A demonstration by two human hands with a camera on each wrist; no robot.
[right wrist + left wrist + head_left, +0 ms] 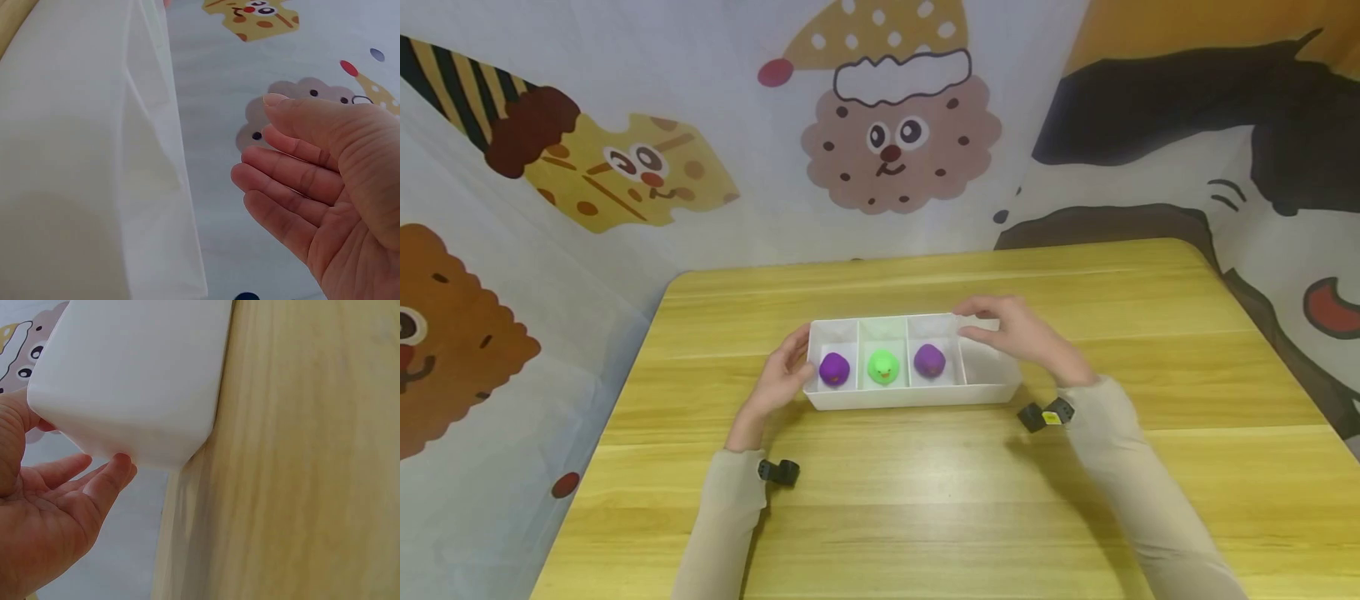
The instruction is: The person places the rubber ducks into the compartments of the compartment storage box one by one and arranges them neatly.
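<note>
Your left hand [778,379] and right hand [1018,333], fingers relaxed, are flanking the white tray [917,396], lying lengthwise along the table's [925,500] near edge.

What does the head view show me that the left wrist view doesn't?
Only the head view shows inside the tray: two purple ducks with a green duck between them, each in its own compartment, and an empty compartment at the right end. It also shows the right hand above that end.

Only the left wrist view shows the tray's outer corner close up, with a fingertip touching its wall.

Both show the left hand at the tray's left end and the wooden table.
</note>
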